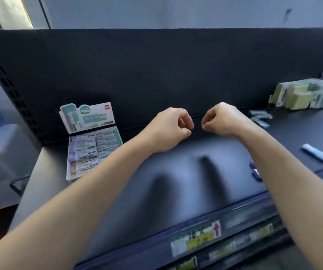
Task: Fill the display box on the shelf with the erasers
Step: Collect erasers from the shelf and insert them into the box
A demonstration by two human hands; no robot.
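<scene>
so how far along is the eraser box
Done: the display box on the shelf looks packed with rows of erasers. In hand: nothing; the left hand and right hand are curled and empty above the shelf. Left: loose erasers lie at the right, plus a single eraser near the front edge.

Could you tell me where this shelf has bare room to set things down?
The shelf is bare in the middle, between the display box and the loose erasers. The right rear is crowded with stacked packs.
</scene>
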